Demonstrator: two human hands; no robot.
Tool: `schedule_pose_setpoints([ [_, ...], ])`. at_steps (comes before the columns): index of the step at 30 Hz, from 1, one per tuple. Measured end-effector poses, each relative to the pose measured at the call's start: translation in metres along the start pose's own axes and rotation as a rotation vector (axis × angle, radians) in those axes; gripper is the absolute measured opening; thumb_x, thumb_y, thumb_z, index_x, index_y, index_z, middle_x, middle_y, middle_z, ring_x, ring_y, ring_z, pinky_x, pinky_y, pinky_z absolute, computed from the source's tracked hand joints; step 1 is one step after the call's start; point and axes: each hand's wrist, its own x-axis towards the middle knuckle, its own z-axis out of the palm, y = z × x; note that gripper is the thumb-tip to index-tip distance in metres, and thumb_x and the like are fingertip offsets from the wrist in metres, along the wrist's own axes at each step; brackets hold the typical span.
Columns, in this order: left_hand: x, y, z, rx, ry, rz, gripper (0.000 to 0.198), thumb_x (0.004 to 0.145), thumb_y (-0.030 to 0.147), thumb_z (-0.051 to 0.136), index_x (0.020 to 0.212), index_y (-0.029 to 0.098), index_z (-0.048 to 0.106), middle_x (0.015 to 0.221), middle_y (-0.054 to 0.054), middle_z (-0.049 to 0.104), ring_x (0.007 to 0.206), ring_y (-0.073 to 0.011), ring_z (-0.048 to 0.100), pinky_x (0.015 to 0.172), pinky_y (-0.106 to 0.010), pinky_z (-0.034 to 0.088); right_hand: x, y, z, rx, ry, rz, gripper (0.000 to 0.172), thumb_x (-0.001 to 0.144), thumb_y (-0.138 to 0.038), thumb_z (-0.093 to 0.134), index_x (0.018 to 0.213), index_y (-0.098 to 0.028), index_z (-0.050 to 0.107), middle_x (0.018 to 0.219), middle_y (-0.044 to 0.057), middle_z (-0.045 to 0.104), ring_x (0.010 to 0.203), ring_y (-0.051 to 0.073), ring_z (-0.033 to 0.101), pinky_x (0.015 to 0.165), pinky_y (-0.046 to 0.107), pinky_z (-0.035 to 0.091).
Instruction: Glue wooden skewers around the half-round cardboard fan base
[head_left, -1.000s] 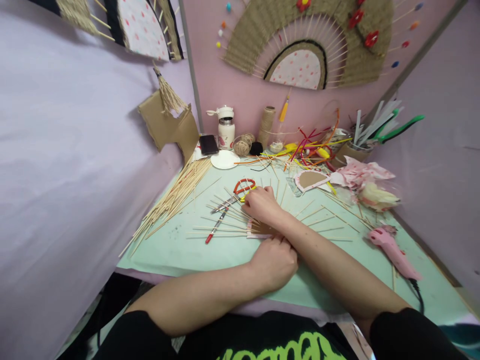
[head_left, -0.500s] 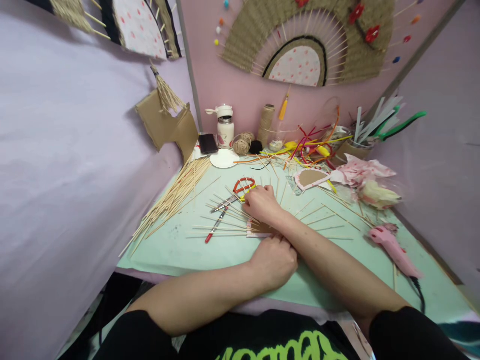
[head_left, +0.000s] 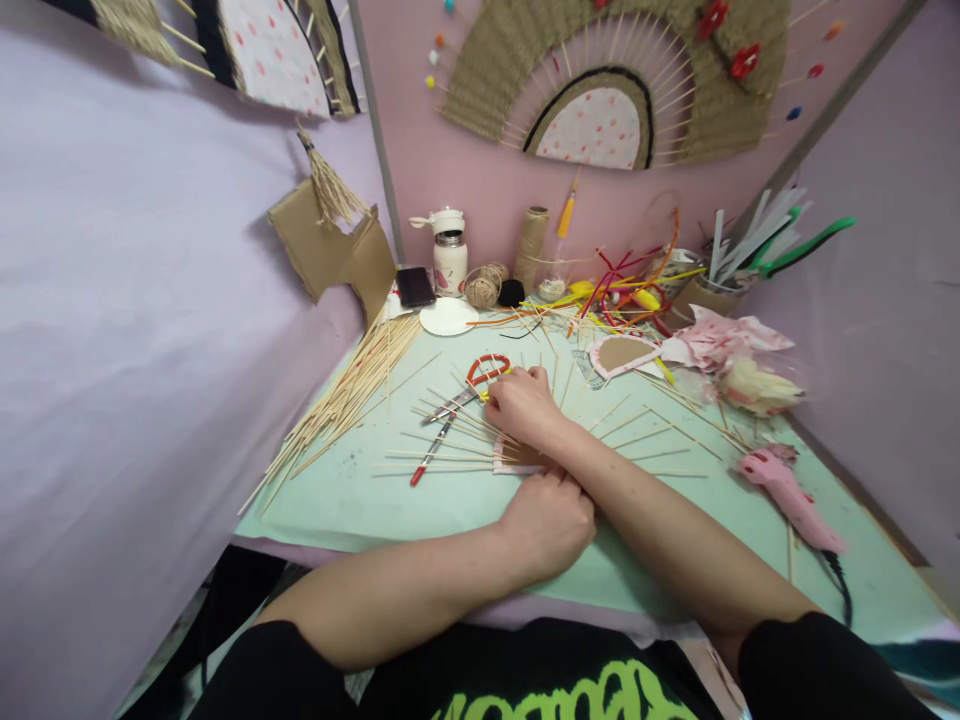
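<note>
A half-round cardboard piece (head_left: 517,455) with a pink-spotted cloth edge lies on the table, thin bamboo sticks (head_left: 442,457) fanning out from it to both sides. My right hand (head_left: 523,405) rests over the upper part of the fan, its fingers curled down among the sticks; their tips are hidden. At the cardboard's lower edge my left hand (head_left: 551,522) is closed, knuckles up, beneath my crossing right forearm. What its fingers grip is out of sight. Scissors (head_left: 487,369) with red-wrapped handles and a red-capped pen (head_left: 429,452) lie left of my right hand, under the stick ends.
A pile of long bamboo sticks (head_left: 337,400) lies at left. On the right are a pink glue gun (head_left: 791,495) and crumpled pink cloth (head_left: 724,335). Behind stand a white bottle (head_left: 450,262), a twine spool (head_left: 532,245) and a holder (head_left: 709,297) with glue sticks and green-handled pliers.
</note>
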Motion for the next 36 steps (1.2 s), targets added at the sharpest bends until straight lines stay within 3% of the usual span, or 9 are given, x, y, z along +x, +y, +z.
schedule_pose_setpoints([
  [24, 0.0, -0.001, -0.001, -0.01, -0.007, -0.005, 0.019, 0.088, 0.021, 0.057, 0.094, 0.009, 0.07, 0.093, -0.014, 0.069, 0.091, -0.0268, 0.062, 0.073, -0.038, 0.054, -0.003, 0.003, -0.001, -0.013, 0.03, 0.042, 0.028, 0.087, -0.03, 0.049, 0.078, -0.015, 0.071, 0.092, 0.013, 0.072, 0.095, 0.025, 0.054, 0.078, 0.038, 0.024],
  [36, 0.0, -0.001, 0.006, 0.004, 0.056, 0.003, 0.028, 0.094, 0.028, 0.05, 0.095, 0.007, 0.068, 0.11, -0.019, 0.066, 0.104, -0.0268, 0.06, 0.084, -0.038, 0.051, -0.018, 0.039, -0.014, 0.15, 0.059, 0.122, 0.018, 0.085, -0.029, 0.057, 0.079, -0.022, 0.072, 0.093, 0.005, 0.072, 0.096, 0.023, 0.055, 0.08, 0.035, 0.024],
])
